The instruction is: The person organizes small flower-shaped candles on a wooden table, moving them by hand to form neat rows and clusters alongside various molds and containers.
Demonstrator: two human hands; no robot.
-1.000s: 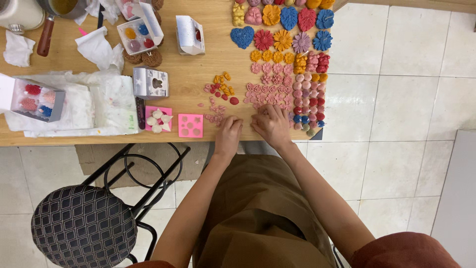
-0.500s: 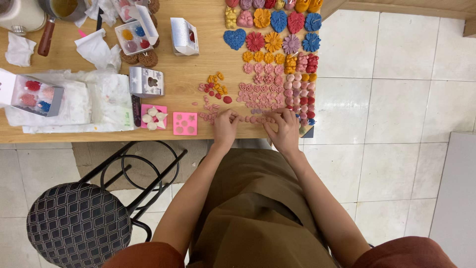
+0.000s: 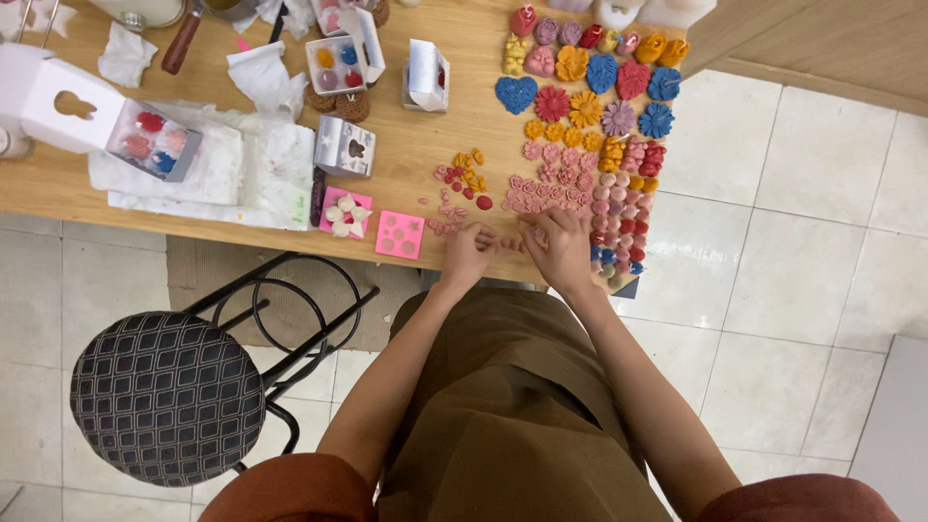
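Where the near edge of a wooden table (image 3: 242,208) meets a tiled floor, two bare hands are seen from above, held close together over small pink moulded pieces (image 3: 546,193). These pieces are tiny and flower-like, pale to dusty pink, and are laid in tidy rows near the table edge, just beyond the fingertips. The left hand (image 3: 469,256) is curled, with its fingers drawn in toward the thumb; whether anything is pinched there cannot be told. The right hand (image 3: 559,246) is bent in a loose pinch over the nearest row, its fingertips touching or almost touching a pink piece; the hold itself is too small to be made out.

To the right of the pink rows, columns of small red, pink, blue and orange pieces (image 3: 619,208) are lined up. Farther back, larger shapes (image 3: 585,92) are set out: a blue heart, red and orange flowers, blue leaves. A loose scatter of orange and red bits (image 3: 464,174) lies to the left of the rows. Further left, two pink silicone moulds (image 3: 398,235) rest near the edge, one filled with white star shapes. White paper (image 3: 242,174) and small open boxes (image 3: 145,140) of coloured pieces are spread across the left of the table. A black metal stool (image 3: 169,396) with a quilted seat stands on the floor at lower left.
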